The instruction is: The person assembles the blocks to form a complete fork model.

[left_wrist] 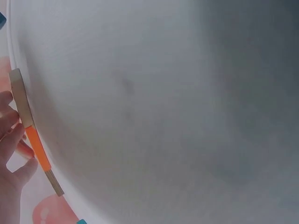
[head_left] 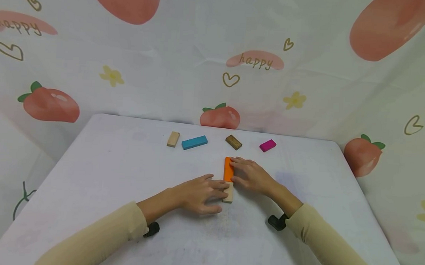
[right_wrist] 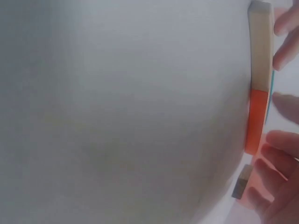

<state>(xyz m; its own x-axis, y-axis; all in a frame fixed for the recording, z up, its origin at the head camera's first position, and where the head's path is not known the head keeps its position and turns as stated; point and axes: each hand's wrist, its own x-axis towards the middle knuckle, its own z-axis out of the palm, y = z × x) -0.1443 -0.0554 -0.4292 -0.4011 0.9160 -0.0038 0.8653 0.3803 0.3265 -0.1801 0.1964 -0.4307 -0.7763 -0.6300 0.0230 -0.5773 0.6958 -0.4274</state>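
In the head view an orange block (head_left: pixel 228 169) and a pale wooden block (head_left: pixel 228 194) lie end to end in one line on the white table. My left hand (head_left: pixel 200 195) comes in from the left, its fingertips over the pale block's left edge and its thumb spread toward me. On the other side, my right hand (head_left: pixel 255 176) lies along the orange block, with fingertips near its far end and thumb near the joint. Both wrist views show the pale block (left_wrist: pixel 21 98) and the orange block (right_wrist: pixel 257 121) meeting at their ends, beside relaxed fingers.
Farther back on the table (head_left: pixel 132 164) lie a small pale wooden block (head_left: pixel 173 139), a long blue block (head_left: pixel 194 142), a brown block (head_left: pixel 234 142) and a magenta block (head_left: pixel 267 145). A white peach-print cloth (head_left: pixel 172 67) hangs behind the table's far edge.
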